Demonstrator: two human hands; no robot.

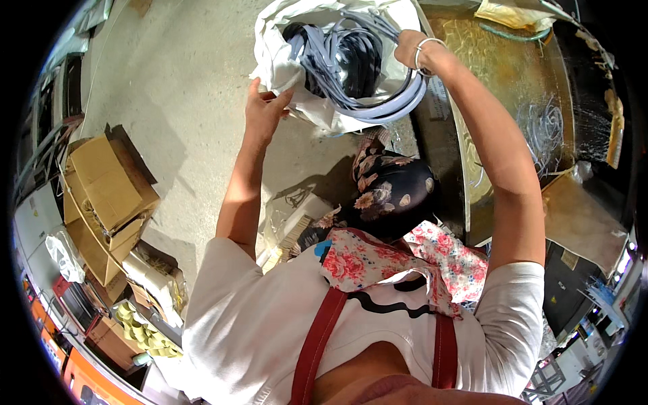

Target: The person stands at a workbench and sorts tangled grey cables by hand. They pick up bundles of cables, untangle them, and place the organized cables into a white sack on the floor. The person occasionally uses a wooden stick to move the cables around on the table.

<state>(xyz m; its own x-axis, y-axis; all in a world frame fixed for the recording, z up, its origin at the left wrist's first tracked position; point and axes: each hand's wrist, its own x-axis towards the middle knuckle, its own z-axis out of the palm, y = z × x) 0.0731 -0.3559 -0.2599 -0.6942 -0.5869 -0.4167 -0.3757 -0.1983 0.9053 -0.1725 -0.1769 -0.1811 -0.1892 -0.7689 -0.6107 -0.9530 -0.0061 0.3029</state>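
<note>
A white woven sack (272,61) stands at the top of the view with its mouth wide. In it lie coils of grey flexible strip or tubing (324,64) around a dark, shiny plastic-wrapped bundle (358,64). My right hand (410,50), a white bangle at its wrist, is closed around a grey coil (395,108) at the sack's right side. That coil's lower loop hangs over the near rim. At the sack's near left edge, my left hand (266,111) grips the rim between thumb and fingers; some fingertips are hidden by the folds.
To the right stands a metal-edged tank or tray (486,88) with a wet yellowish surface and a tangle of clear strands (543,128). Cardboard boxes (108,182) sit on the concrete floor (169,88) at left. Close to my knees lies a clear plastic bag (287,226) with pale items.
</note>
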